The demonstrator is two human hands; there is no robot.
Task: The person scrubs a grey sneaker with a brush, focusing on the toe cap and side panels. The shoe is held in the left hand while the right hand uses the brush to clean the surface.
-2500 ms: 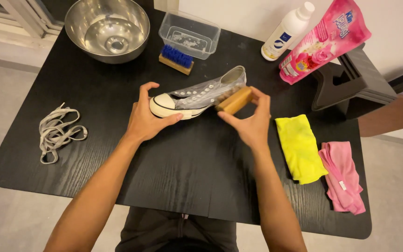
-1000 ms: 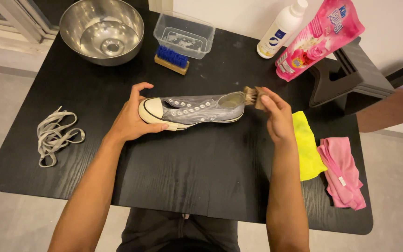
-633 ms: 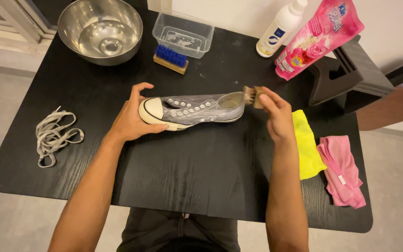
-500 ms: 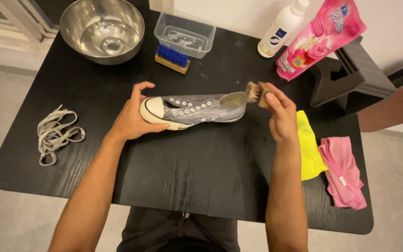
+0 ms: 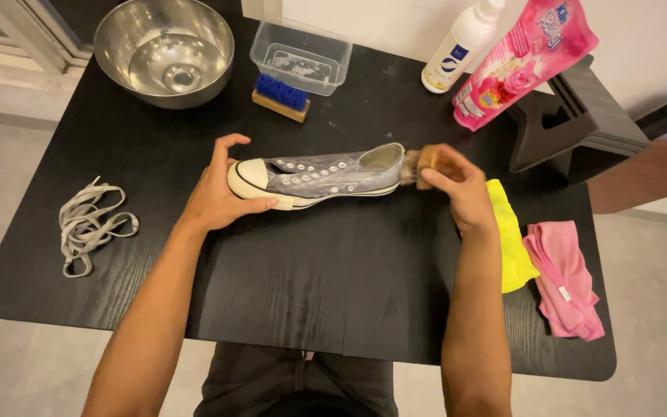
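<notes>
- Your right hand [image 5: 457,185] is curled closed around a small wooden brush [image 5: 418,164], pressing its bristle end against the heel of the grey sneaker [image 5: 322,176]; your fingers cover most of the brush, so only the end by the shoe shows.
- Your left hand [image 5: 218,193] is partly open, cupping the white toe cap, thumb along the sole edge and fingers arched over the top; the far side of the toe is hidden behind them.
- That sneaker lies on its side near the middle of the black table [image 5: 272,278], toe to your left, heel to your right, with no laces in the eyelets.
- Off to your left, a loose tangle of grey laces [image 5: 86,228] sits close to the table's left edge, well apart from the shoe.
- Beyond the shoe stand a steel bowl [image 5: 164,50], a clear plastic tub [image 5: 300,55] and a blue-bristled brush [image 5: 280,96] just in front of the tub.
- At the far right a white bottle [image 5: 461,46] and a pink pouch [image 5: 523,62] are both cut off by the top of the view.
- Your right forearm overlaps part of the yellow cloth [image 5: 509,243]; a pink cloth [image 5: 565,282] lies just beside it, near the right edge.
- Open tabletop stretches between the shoe and the near edge.
</notes>
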